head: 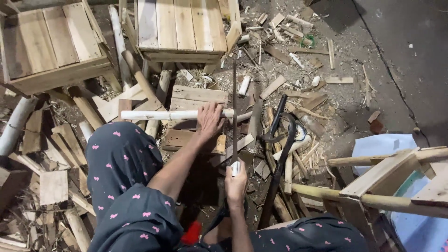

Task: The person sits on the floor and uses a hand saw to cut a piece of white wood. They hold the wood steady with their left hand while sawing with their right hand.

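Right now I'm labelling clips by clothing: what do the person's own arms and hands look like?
Both arms are bare, with no sleeves showing. The left hand and right hand wear no gloves; I see no rings, watch or bands. Dark blue-grey trousers with small pink motifs cover the legs.

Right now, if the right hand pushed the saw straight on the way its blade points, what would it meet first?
The right hand holds a saw pointing up the picture. Its blade already crosses the pale round stick that the left hand pins down, so it probably meets that stick first.
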